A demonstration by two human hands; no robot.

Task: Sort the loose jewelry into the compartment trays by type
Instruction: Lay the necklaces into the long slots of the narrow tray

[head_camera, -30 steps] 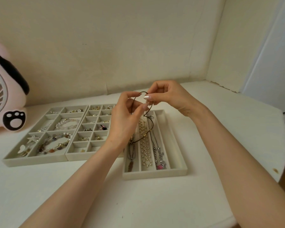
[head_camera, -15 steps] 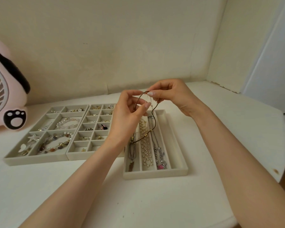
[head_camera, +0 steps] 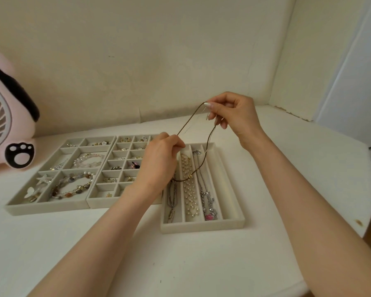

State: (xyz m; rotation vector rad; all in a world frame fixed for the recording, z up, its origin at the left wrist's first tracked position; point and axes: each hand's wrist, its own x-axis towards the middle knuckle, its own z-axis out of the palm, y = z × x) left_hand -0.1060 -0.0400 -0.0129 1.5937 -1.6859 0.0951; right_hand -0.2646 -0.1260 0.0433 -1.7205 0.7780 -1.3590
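A thin brown cord necklace (head_camera: pixel 186 125) hangs as a loop between both hands above the long-slot tray (head_camera: pixel 231 224). My right hand (head_camera: pixel 234 114) pinches its top end, raised toward the wall. My left hand (head_camera: pixel 159 161) pinches the cord lower down, over the tray's left side. The loop's bottom, with small gold beads, drapes across the pearl strand (head_camera: pixel 190 189). That tray holds a dark pendant chain (head_camera: pixel 171 202), the pearls and a silver chain with a pink charm (head_camera: pixel 208 202); its rightmost slot holds nothing.
Two more grey trays lie to the left: one with bracelets and clips (head_camera: pixel 15 207), one with small earring compartments (head_camera: pixel 94 202), partly hidden by my left hand. A pink fan (head_camera: pixel 7 116) stands at far left. The table edge (head_camera: pixel 360 228) drops off at right.
The hands have drawn apart: my right hand rose toward the wall and my left hand dropped toward the tray, stretching the cord loop longer.
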